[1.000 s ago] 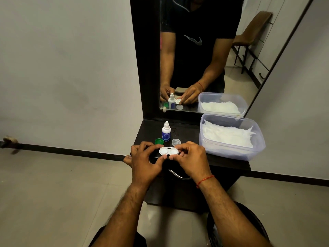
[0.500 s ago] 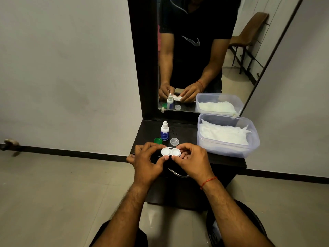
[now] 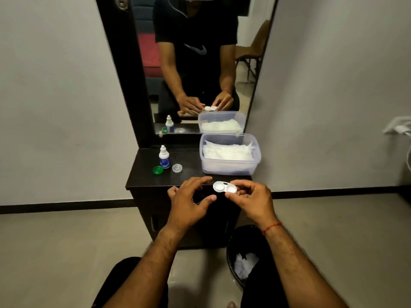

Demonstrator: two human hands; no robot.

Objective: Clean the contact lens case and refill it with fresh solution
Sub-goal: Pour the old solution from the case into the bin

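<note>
The white contact lens case (image 3: 224, 187), both wells uncapped, is pinched at its right end by my right hand (image 3: 252, 200) just in front of the dark dresser top (image 3: 189, 177). My left hand (image 3: 189, 202) hovers beside the case's left end with fingers spread, not touching it. A small solution bottle (image 3: 164, 157) with a blue label stands upright at the back left of the dresser. A green cap (image 3: 158, 170) and a clear cap (image 3: 177, 168) lie next to the bottle.
A clear plastic tub (image 3: 230, 168) of white tissues fills the dresser's right side. A mirror (image 3: 195, 63) stands behind. A black waste bin (image 3: 246, 254) with crumpled tissue sits on the floor below my right forearm.
My left hand has let go of the case and opened; the right hand now holds it alone, shifted right. The camera has tilted and moved back.
</note>
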